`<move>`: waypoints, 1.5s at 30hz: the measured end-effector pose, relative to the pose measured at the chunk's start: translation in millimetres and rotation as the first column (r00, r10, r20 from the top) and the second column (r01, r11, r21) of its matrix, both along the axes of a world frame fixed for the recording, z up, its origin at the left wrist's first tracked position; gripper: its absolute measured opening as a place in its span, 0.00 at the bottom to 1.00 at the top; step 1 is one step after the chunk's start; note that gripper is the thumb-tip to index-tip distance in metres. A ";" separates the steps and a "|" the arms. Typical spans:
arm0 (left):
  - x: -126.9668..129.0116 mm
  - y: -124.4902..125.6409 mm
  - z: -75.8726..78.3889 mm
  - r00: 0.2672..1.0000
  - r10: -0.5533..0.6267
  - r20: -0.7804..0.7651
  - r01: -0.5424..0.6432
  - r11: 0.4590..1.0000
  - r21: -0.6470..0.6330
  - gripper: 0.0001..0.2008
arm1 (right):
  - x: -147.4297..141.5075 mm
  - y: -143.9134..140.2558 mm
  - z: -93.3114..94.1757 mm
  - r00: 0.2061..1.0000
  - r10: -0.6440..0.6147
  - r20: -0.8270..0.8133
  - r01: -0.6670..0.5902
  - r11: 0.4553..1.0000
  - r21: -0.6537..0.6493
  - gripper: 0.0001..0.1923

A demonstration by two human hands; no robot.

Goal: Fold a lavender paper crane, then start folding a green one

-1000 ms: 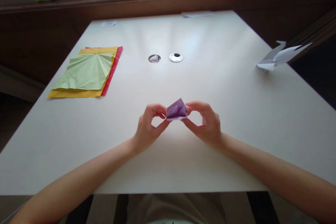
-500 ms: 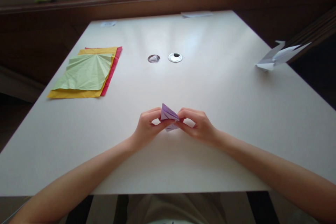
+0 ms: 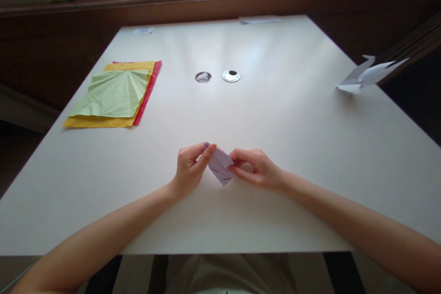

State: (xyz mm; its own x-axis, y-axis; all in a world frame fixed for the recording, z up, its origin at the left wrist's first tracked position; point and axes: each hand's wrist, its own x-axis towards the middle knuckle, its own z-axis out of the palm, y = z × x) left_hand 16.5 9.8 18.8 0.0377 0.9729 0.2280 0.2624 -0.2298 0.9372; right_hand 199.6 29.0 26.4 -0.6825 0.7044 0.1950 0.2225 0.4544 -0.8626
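Folded purple paper [image 3: 219, 166], one: we held its long axis aslant, left hand [image 3: 188, 169] pinching the far-left end, right hand [image 3: 260, 171] the right edge.

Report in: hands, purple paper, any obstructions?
Left hand and right hand both pinching purple paper. Paper folded, creased. Sheet stack off left, out of the way.

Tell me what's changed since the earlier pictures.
The purple folded paper has come nearer the person and a little left, turned so a broad face shows and one corner points toward the person. The left hand now pinches its upper-left end; the right hand holds its right edge. Unmoved: the coloured paper stack and white folded paper.
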 end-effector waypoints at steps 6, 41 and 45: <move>1.2 2.2 0.4 0.995 0.023 0.095 -0.011 0.993 -0.119 0.20 | -1.2 -0.3 0.1 1.000 -0.008 -0.009 0.007 0.993 -0.122 0.01; 6.2 -1.6 -2.5 0.935 -0.335 0.114 0.348 0.929 -0.123 0.27 | -1.1 -0.7 -7.0 0.982 -0.033 -0.187 -0.050 0.905 -0.421 0.08; 4.7 1.2 -4.6 0.862 -0.493 0.119 0.505 0.858 -0.096 0.18 | -0.8 -1.4 -11.5 0.992 -0.003 -0.122 -0.030 0.963 -0.269 0.07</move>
